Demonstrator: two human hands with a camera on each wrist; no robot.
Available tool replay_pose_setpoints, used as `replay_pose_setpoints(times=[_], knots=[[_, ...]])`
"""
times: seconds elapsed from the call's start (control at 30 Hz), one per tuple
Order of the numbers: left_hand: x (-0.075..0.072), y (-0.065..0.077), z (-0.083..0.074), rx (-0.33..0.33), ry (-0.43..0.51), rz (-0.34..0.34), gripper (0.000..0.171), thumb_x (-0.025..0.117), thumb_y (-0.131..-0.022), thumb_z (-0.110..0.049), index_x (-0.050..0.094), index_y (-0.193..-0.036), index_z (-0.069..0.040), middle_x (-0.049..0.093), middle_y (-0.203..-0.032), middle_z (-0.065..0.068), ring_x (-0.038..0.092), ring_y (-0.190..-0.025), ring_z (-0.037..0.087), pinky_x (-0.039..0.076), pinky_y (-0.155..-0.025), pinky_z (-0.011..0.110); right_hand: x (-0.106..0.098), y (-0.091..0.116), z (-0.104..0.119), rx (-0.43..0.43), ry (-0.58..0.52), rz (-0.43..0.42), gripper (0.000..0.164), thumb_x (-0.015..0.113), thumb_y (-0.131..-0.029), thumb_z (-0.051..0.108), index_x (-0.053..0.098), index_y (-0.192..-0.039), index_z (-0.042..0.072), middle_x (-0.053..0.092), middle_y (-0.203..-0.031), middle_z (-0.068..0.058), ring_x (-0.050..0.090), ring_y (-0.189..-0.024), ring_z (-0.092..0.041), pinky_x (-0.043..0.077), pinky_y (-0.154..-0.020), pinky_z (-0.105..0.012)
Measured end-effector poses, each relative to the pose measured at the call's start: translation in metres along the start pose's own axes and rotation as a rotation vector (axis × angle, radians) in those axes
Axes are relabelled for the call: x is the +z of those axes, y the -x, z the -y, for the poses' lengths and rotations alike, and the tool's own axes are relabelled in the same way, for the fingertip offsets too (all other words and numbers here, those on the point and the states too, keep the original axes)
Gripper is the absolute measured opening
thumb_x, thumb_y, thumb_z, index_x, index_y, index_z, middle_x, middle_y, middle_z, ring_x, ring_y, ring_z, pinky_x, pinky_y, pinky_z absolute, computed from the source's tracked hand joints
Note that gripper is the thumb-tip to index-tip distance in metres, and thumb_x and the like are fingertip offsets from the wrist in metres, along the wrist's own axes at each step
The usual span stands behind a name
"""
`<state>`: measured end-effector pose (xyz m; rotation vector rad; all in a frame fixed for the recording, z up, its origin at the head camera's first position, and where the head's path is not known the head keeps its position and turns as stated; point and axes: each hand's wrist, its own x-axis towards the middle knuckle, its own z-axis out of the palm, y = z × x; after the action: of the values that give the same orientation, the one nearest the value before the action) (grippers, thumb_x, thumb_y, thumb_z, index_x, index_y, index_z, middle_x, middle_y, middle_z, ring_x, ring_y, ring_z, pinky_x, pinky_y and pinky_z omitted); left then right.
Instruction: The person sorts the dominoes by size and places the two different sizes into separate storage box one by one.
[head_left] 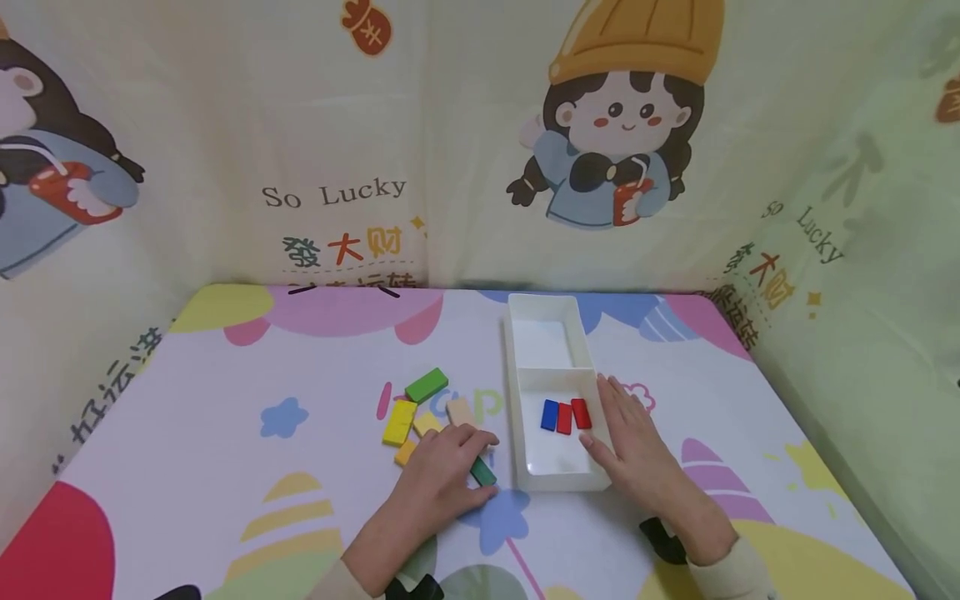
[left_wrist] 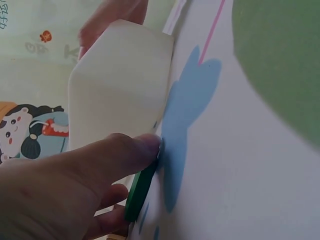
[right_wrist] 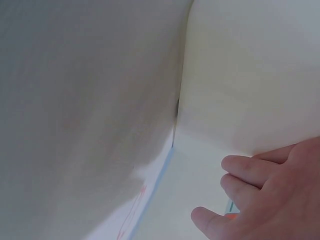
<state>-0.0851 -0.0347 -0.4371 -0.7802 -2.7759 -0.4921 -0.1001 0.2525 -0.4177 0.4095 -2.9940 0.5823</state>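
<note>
My left hand [head_left: 442,471] pinches a dark green block [head_left: 483,472] low over the table, left of a white two-compartment box [head_left: 562,482]. In the left wrist view, the thumb meets one end of the green block [left_wrist: 141,192], and fingers sit behind it. Along the box's right wall lies my right hand [head_left: 637,446], fingers extended and thumb by the rim. Inside the near compartment are a blue block [head_left: 550,415] and two red blocks [head_left: 581,413]. The far compartment shows only its white floor. The right wrist view shows the right fingers [right_wrist: 247,171] but not the box clearly.
Around my left hand lie a bright green block [head_left: 427,385], a yellow block [head_left: 400,423], a pale yellow block [head_left: 427,423], a beige block [head_left: 459,411] and an orange block [head_left: 405,452]. Printed cloth walls [head_left: 465,167] enclose the patterned table [head_left: 315,433] at back and sides.
</note>
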Motion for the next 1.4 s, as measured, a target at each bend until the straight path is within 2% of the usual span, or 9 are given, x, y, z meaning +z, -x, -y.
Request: replay_pose_setpoints(times=[0.2, 0.47, 0.97, 1.2, 1.4], knots=[[-0.001, -0.001, 0.000, 0.033, 0.006, 0.012, 0.051, 0.084, -0.076, -0.042, 0.066, -0.119, -0.021, 0.068, -0.111, -0.005, 0.063, -0.102, 0.013, 0.053, -0.082, 0.029, -0.001, 0.000, 0.001, 0.001, -0.004, -0.001, 0.087, 0.054, -0.095, 0.048, 0.009, -0.160, 0.012, 0.014, -0.166, -0.016, 0.015, -0.151, -0.041, 0.019, -0.116, -0.069], [-0.004, -0.002, 0.002, 0.025, 0.032, 0.067, 0.048, 0.083, -0.079, -0.038, 0.066, -0.119, -0.018, 0.067, -0.114, -0.003, 0.062, -0.105, 0.015, 0.056, -0.090, 0.031, -0.002, 0.001, 0.001, 0.009, -0.007, 0.003, 0.087, 0.054, -0.095, 0.049, 0.009, -0.160, 0.012, 0.013, -0.166, -0.016, 0.015, -0.151, -0.041, 0.019, -0.115, -0.070], [-0.003, -0.002, 0.009, 0.052, 0.125, 0.038, 0.043, 0.084, -0.078, -0.031, 0.067, -0.115, -0.018, 0.069, -0.113, -0.003, 0.062, -0.104, 0.015, 0.056, -0.091, 0.032, -0.002, 0.000, 0.002, 0.013, -0.013, 0.008, 0.087, 0.054, -0.094, 0.049, 0.010, -0.160, 0.012, 0.014, -0.166, -0.016, 0.015, -0.151, -0.042, 0.019, -0.115, -0.070], [-0.004, -0.005, 0.009, 0.023, 0.226, 0.041, 0.044, 0.082, -0.080, -0.029, 0.065, -0.120, -0.019, 0.068, -0.116, -0.005, 0.060, -0.106, 0.014, 0.055, -0.093, 0.033, -0.002, 0.000, 0.002, 0.011, -0.006, 0.003, 0.087, 0.054, -0.094, 0.049, 0.010, -0.160, 0.012, 0.013, -0.166, -0.016, 0.015, -0.151, -0.041, 0.019, -0.115, -0.070], [-0.006, -0.009, 0.011, 0.024, 0.284, 0.000, 0.046, 0.082, -0.080, -0.025, 0.064, -0.122, -0.019, 0.068, -0.118, -0.004, 0.060, -0.108, 0.014, 0.056, -0.094, 0.030, -0.003, 0.000, 0.002, 0.010, -0.007, 0.003, 0.087, 0.054, -0.094, 0.049, 0.010, -0.160, 0.012, 0.014, -0.166, -0.016, 0.016, -0.151, -0.042, 0.019, -0.115, -0.071]])
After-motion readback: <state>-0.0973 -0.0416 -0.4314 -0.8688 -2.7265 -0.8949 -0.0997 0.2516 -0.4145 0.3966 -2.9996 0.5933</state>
